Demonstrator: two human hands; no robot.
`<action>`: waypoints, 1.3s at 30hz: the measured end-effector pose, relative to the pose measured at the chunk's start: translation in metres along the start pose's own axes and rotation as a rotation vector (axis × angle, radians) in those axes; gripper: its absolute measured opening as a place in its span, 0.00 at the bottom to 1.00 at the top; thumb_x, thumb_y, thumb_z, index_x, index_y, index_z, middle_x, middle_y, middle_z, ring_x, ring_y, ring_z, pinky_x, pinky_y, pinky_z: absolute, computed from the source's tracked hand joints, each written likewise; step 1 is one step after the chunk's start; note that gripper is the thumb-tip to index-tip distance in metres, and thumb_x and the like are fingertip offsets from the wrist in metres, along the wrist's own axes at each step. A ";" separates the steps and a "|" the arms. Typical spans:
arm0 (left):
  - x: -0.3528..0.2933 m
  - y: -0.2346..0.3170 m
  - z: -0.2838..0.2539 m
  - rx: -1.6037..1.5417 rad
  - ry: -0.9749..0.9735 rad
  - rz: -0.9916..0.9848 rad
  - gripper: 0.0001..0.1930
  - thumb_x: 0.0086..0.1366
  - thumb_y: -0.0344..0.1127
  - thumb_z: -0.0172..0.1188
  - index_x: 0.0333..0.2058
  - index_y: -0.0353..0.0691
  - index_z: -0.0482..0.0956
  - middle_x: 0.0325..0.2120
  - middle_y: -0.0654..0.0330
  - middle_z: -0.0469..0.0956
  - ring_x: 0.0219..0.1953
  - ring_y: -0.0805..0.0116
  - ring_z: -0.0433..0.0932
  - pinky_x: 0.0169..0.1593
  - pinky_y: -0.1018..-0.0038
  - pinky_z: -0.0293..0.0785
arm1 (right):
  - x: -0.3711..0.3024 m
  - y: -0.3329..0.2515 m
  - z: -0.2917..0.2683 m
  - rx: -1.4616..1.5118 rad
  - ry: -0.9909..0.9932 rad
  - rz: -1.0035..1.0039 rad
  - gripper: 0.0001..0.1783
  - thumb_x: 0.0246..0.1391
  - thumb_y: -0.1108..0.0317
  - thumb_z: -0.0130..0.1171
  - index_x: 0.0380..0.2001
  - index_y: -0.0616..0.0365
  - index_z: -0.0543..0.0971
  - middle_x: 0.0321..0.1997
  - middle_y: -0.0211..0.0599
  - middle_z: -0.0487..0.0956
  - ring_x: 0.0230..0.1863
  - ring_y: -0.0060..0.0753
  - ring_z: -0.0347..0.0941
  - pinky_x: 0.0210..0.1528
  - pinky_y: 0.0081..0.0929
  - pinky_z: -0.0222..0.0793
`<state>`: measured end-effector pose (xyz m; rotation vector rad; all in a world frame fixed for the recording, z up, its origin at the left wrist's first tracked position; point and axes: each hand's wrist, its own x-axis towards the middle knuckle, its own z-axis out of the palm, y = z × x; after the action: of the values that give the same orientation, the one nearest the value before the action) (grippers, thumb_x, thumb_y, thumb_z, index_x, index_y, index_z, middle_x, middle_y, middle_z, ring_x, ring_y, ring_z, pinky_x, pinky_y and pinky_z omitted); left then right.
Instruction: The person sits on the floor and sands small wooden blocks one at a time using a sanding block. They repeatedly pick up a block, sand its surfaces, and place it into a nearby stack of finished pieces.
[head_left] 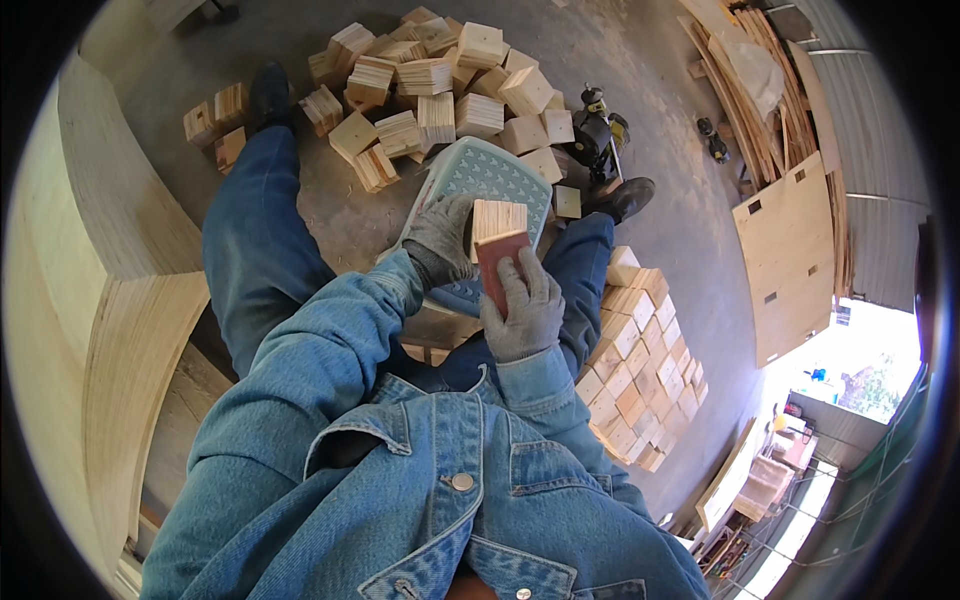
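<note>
Above the stool (490,165), my left hand (440,240) grips a block (500,217), fingertips hidden. My right hand (524,308) clasps a reddish pad (497,250), partly covered.

Grey was seen on the gloved left hand (440,240) and right hand (525,315), pale-and-tan stripes on the layered wooden block (500,217), brownish red on the flat rectangular pad (497,262), and pale blue-green, patterned with small repeated marks, on the plastic stool (490,163).
</note>
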<state>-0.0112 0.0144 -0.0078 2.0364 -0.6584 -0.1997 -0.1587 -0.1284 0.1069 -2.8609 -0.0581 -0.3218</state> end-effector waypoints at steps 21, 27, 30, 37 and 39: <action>0.000 -0.009 0.007 -0.013 0.024 0.035 0.51 0.46 0.56 0.80 0.66 0.44 0.66 0.62 0.47 0.71 0.66 0.43 0.70 0.72 0.51 0.63 | 0.044 -0.008 0.004 -0.092 -0.102 0.102 0.38 0.49 0.55 0.73 0.66 0.45 0.79 0.75 0.43 0.69 0.69 0.57 0.68 0.70 0.55 0.65; -0.002 -0.008 0.009 0.076 0.101 0.067 0.40 0.51 0.49 0.77 0.61 0.43 0.72 0.55 0.46 0.76 0.59 0.42 0.75 0.65 0.53 0.70 | -0.014 -0.011 -0.006 -0.023 -0.070 0.014 0.37 0.46 0.60 0.75 0.63 0.49 0.80 0.74 0.46 0.70 0.67 0.58 0.70 0.67 0.55 0.66; -0.002 -0.013 0.010 0.048 0.020 0.017 0.47 0.49 0.56 0.78 0.64 0.42 0.68 0.61 0.45 0.72 0.65 0.42 0.71 0.71 0.51 0.64 | 0.002 -0.009 -0.003 -0.016 -0.048 -0.019 0.36 0.46 0.61 0.74 0.62 0.49 0.81 0.73 0.45 0.70 0.66 0.57 0.70 0.67 0.54 0.67; -0.002 -0.009 0.009 0.087 -0.056 -0.044 0.61 0.43 0.62 0.79 0.72 0.42 0.60 0.67 0.47 0.68 0.70 0.43 0.66 0.75 0.53 0.59 | 0.107 -0.002 0.022 -0.121 -0.061 0.076 0.32 0.51 0.55 0.70 0.61 0.44 0.82 0.72 0.40 0.72 0.63 0.59 0.72 0.63 0.58 0.70; -0.001 -0.006 0.011 0.065 0.019 0.009 0.56 0.43 0.59 0.82 0.68 0.45 0.65 0.62 0.49 0.72 0.66 0.45 0.69 0.73 0.53 0.62 | 0.131 0.010 0.033 -0.126 -0.034 0.110 0.32 0.52 0.53 0.70 0.62 0.44 0.82 0.72 0.41 0.73 0.64 0.59 0.71 0.66 0.57 0.69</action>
<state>-0.0135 0.0092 -0.0190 2.0951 -0.6701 -0.1554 -0.0232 -0.1285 0.1024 -2.9795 0.1173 -0.2639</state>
